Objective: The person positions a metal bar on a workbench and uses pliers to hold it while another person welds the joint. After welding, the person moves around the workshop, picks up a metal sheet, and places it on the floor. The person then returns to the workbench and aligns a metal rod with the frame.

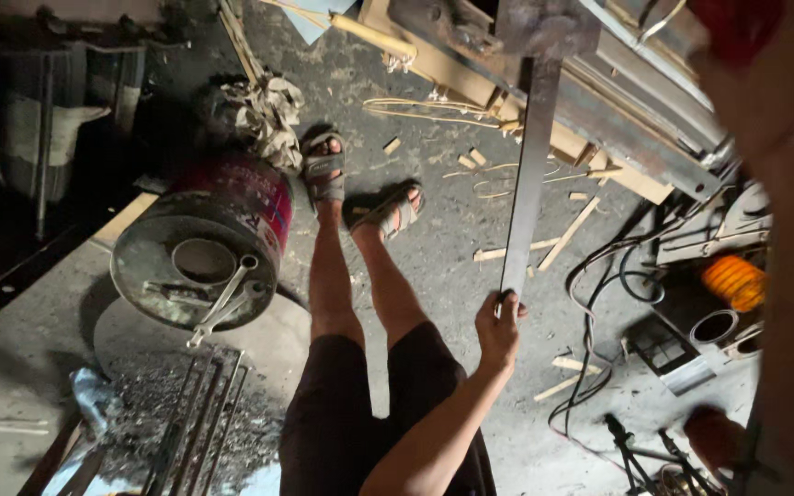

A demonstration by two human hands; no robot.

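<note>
My right hand [498,326] is closed around the near end of a long flat steel bar [527,165]. The bar runs up and away from me to a heavy metal machine frame [544,28], where its far end sits. My legs in dark shorts and my sandalled feet [323,170] stretch out over the concrete floor just left of the bar. My left hand is not visible. A large blurred skin-coloured shape [783,230] fills the right edge, very close to the camera; what it is I cannot tell.
A red-sided metal drum [259,197] stands at the left with wrenches [222,303] lying on its lid. Thin metal rods [195,413] lie below it. Black cables [599,303], wood offcuts [567,234], an orange object [735,280] and a bundle of rags [264,110] litter the floor.
</note>
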